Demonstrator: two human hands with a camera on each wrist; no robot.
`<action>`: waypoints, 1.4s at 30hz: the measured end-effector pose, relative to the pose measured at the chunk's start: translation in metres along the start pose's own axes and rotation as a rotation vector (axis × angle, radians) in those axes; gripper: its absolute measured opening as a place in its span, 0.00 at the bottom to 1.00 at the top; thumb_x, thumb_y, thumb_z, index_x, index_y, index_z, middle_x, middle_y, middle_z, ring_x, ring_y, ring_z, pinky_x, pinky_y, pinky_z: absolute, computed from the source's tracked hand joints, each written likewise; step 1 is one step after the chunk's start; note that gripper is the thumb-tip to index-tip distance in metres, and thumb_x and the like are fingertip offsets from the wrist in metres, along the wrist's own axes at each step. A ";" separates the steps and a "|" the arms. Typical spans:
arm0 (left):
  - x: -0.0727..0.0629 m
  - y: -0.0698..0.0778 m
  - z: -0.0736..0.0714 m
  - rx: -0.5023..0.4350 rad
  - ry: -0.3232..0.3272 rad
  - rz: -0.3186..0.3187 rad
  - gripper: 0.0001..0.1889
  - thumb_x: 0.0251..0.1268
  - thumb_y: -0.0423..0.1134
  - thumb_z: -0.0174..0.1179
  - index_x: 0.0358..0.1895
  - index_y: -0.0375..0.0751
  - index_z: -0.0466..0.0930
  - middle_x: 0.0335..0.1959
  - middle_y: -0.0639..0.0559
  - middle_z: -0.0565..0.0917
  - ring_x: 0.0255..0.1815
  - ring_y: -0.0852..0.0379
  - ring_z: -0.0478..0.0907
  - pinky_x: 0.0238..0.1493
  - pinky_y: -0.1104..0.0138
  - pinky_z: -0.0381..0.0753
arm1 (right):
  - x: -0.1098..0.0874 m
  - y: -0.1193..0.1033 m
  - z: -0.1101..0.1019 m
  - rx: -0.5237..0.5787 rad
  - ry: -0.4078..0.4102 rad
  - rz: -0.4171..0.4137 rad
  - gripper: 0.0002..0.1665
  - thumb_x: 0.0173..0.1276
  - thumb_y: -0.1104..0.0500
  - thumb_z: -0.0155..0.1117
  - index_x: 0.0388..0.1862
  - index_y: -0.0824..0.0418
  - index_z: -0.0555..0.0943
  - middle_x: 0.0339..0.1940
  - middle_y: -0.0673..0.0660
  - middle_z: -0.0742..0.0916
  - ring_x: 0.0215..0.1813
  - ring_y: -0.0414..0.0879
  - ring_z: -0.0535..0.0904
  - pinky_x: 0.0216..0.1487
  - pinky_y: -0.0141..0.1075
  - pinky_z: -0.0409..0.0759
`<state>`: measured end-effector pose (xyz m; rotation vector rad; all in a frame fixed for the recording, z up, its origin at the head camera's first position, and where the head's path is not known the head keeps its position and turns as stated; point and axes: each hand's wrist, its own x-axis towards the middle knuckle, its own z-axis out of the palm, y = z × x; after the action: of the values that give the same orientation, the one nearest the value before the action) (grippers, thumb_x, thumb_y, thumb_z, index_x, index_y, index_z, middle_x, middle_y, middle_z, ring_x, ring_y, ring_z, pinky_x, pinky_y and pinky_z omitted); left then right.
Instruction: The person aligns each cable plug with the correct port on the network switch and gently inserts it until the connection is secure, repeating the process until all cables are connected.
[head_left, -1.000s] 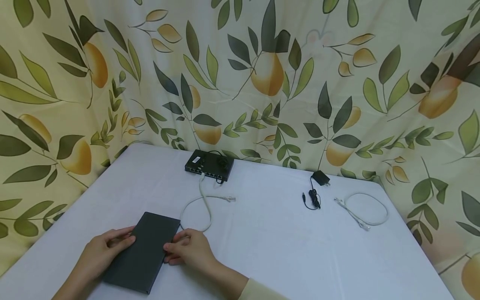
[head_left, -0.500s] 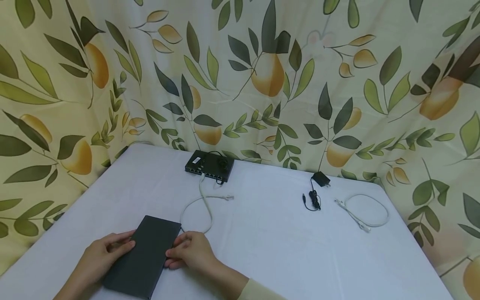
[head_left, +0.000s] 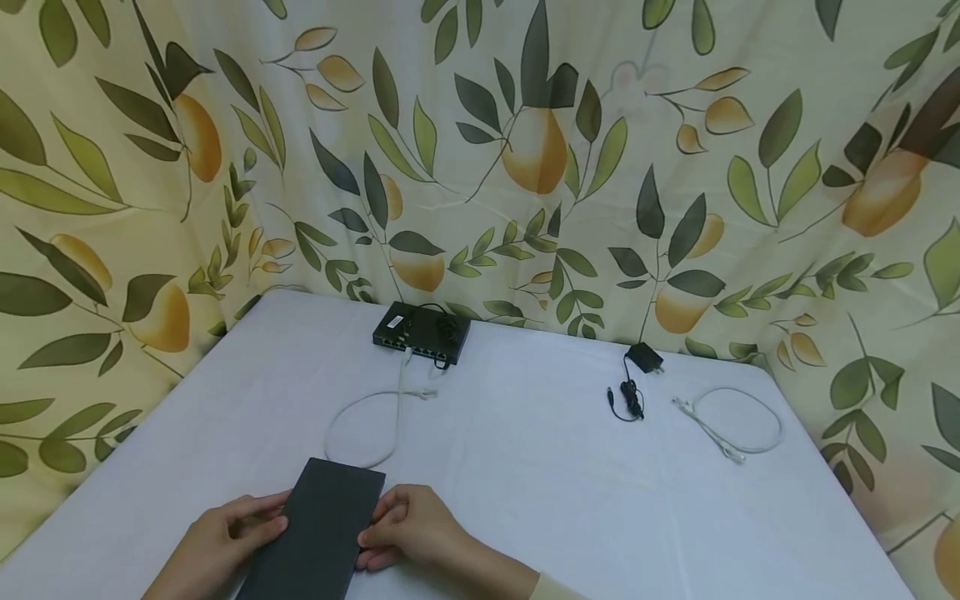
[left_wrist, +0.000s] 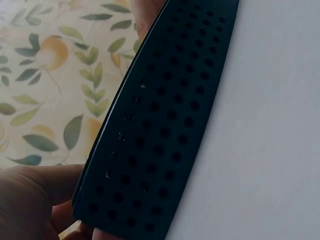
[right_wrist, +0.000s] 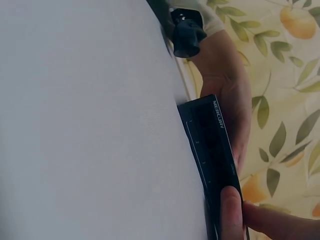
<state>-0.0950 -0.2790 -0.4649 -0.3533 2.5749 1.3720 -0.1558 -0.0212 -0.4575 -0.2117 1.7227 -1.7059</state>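
Near the front of the table, a flat black network switch (head_left: 318, 533) is held between both hands. My left hand (head_left: 225, 537) grips its left side, thumb over the top edge. On the opposite side, my right hand (head_left: 420, 529) pinches the edge that carries the ports. In the right wrist view, the thumb (right_wrist: 230, 210) presses on the numbered port side, which bears the word MERCURY. Rows of round vent holes show on the switch's side (left_wrist: 165, 120) in the left wrist view. Just beyond its far edge lies a loop of white network cable (head_left: 360, 400).
A second black network switch (head_left: 420, 333) sits at the back, with the white cable plugged into it and a black cord on top. To the right lie a black power adapter (head_left: 645, 357) with a bundled lead and another white network cable (head_left: 738, 450). A patterned curtain (head_left: 480, 167) hangs behind.
Both hands have moved the held switch toward the front edge and slightly right. The plugged cable's loop and loose end have shifted left. The adapter and the other cable stay put.
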 end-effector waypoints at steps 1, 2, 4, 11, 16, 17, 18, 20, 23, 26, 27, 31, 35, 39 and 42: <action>-0.001 0.001 0.003 -0.013 -0.015 0.008 0.29 0.65 0.52 0.64 0.64 0.38 0.77 0.47 0.48 0.86 0.37 0.64 0.81 0.35 0.71 0.82 | -0.003 0.001 -0.003 -0.006 -0.002 0.000 0.12 0.58 0.71 0.70 0.38 0.65 0.76 0.27 0.60 0.88 0.29 0.51 0.88 0.31 0.35 0.87; -0.002 0.002 0.005 -0.032 -0.034 0.021 0.29 0.65 0.51 0.64 0.64 0.36 0.76 0.46 0.48 0.86 0.37 0.63 0.81 0.34 0.70 0.83 | -0.007 0.001 -0.006 -0.007 -0.003 0.001 0.12 0.59 0.71 0.70 0.38 0.66 0.76 0.26 0.60 0.88 0.29 0.50 0.88 0.31 0.35 0.87; -0.003 0.003 0.010 -0.066 -0.072 0.050 0.29 0.66 0.49 0.63 0.65 0.34 0.75 0.45 0.48 0.86 0.36 0.63 0.81 0.32 0.68 0.84 | -0.013 0.003 -0.013 -0.006 -0.006 -0.001 0.12 0.59 0.71 0.70 0.39 0.66 0.76 0.26 0.59 0.88 0.28 0.49 0.88 0.31 0.35 0.87; -0.005 0.014 0.031 -0.128 -0.098 0.088 0.30 0.65 0.48 0.65 0.64 0.34 0.75 0.45 0.47 0.85 0.33 0.64 0.81 0.29 0.66 0.85 | -0.029 0.008 -0.036 0.022 -0.015 -0.028 0.13 0.59 0.72 0.69 0.41 0.69 0.76 0.27 0.60 0.88 0.28 0.48 0.87 0.31 0.35 0.87; -0.004 0.025 0.048 -0.146 -0.084 0.119 0.29 0.62 0.48 0.67 0.62 0.33 0.77 0.44 0.47 0.85 0.31 0.63 0.81 0.26 0.66 0.85 | -0.039 0.010 -0.051 0.017 0.011 -0.023 0.13 0.59 0.72 0.69 0.41 0.70 0.76 0.27 0.60 0.88 0.28 0.48 0.87 0.32 0.36 0.87; -0.004 0.027 0.051 -0.150 -0.084 0.122 0.29 0.62 0.48 0.67 0.62 0.33 0.77 0.45 0.47 0.85 0.31 0.63 0.81 0.26 0.66 0.85 | -0.041 0.010 -0.054 0.017 0.015 -0.021 0.13 0.59 0.72 0.69 0.42 0.70 0.76 0.27 0.60 0.88 0.29 0.48 0.87 0.32 0.36 0.87; -0.003 0.029 0.054 -0.154 -0.084 0.125 0.29 0.62 0.48 0.67 0.62 0.34 0.78 0.45 0.47 0.85 0.31 0.62 0.80 0.26 0.66 0.84 | -0.043 0.010 -0.057 0.016 0.019 -0.020 0.14 0.59 0.72 0.69 0.42 0.70 0.76 0.27 0.59 0.88 0.29 0.48 0.87 0.33 0.37 0.88; -0.002 0.033 0.060 -0.158 -0.087 0.135 0.29 0.61 0.48 0.68 0.62 0.34 0.78 0.45 0.47 0.85 0.30 0.62 0.80 0.25 0.66 0.84 | -0.047 0.010 -0.064 0.007 0.026 -0.019 0.14 0.60 0.71 0.69 0.43 0.70 0.76 0.28 0.59 0.88 0.29 0.48 0.87 0.34 0.37 0.88; 0.000 0.038 0.069 -0.186 -0.099 0.155 0.29 0.61 0.48 0.68 0.62 0.34 0.78 0.45 0.47 0.85 0.28 0.60 0.81 0.25 0.66 0.84 | -0.053 0.011 -0.075 -0.010 0.047 -0.019 0.14 0.60 0.70 0.69 0.44 0.71 0.76 0.28 0.59 0.88 0.30 0.49 0.88 0.34 0.38 0.88; 0.002 0.045 0.079 -0.214 -0.111 0.182 0.30 0.60 0.48 0.68 0.61 0.33 0.78 0.46 0.46 0.85 0.28 0.59 0.81 0.25 0.66 0.84 | -0.059 0.012 -0.085 -0.035 0.073 -0.010 0.15 0.61 0.70 0.69 0.45 0.71 0.77 0.28 0.59 0.88 0.30 0.49 0.88 0.34 0.39 0.88; 0.003 0.047 0.082 -0.227 -0.117 0.190 0.30 0.60 0.48 0.68 0.61 0.33 0.78 0.47 0.44 0.85 0.28 0.59 0.82 0.25 0.66 0.85 | -0.061 0.012 -0.088 -0.041 0.083 -0.004 0.15 0.61 0.69 0.69 0.46 0.71 0.77 0.29 0.59 0.88 0.30 0.48 0.87 0.34 0.39 0.88; 0.006 0.055 0.093 -0.273 -0.149 0.225 0.30 0.60 0.47 0.69 0.61 0.33 0.77 0.50 0.41 0.83 0.34 0.61 0.83 0.25 0.66 0.85 | -0.068 0.012 -0.099 -0.061 0.122 0.015 0.16 0.62 0.68 0.69 0.47 0.71 0.77 0.29 0.58 0.89 0.30 0.47 0.87 0.34 0.38 0.88; 0.007 0.061 0.102 -0.298 -0.198 0.261 0.30 0.60 0.47 0.69 0.62 0.31 0.76 0.52 0.40 0.82 0.38 0.62 0.84 0.26 0.67 0.86 | -0.077 0.013 -0.107 -0.068 0.160 0.033 0.17 0.62 0.67 0.69 0.48 0.71 0.77 0.29 0.56 0.89 0.30 0.46 0.87 0.34 0.37 0.88; 0.008 0.069 0.111 -0.317 -0.254 0.293 0.31 0.62 0.46 0.68 0.63 0.30 0.75 0.53 0.39 0.80 0.40 0.61 0.84 0.28 0.67 0.86 | -0.086 0.016 -0.117 -0.070 0.193 0.064 0.17 0.63 0.66 0.69 0.49 0.71 0.78 0.30 0.56 0.89 0.30 0.45 0.86 0.34 0.37 0.88; 0.008 0.074 0.117 -0.318 -0.282 0.321 0.30 0.63 0.44 0.68 0.63 0.29 0.74 0.52 0.40 0.80 0.39 0.62 0.84 0.28 0.67 0.86 | -0.093 0.018 -0.125 -0.072 0.216 0.081 0.18 0.63 0.65 0.69 0.50 0.71 0.78 0.30 0.55 0.89 0.30 0.45 0.86 0.34 0.36 0.87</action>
<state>-0.1177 -0.1420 -0.4735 0.2092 2.2496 1.7982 -0.1509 0.1353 -0.4540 0.0109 1.9238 -1.6588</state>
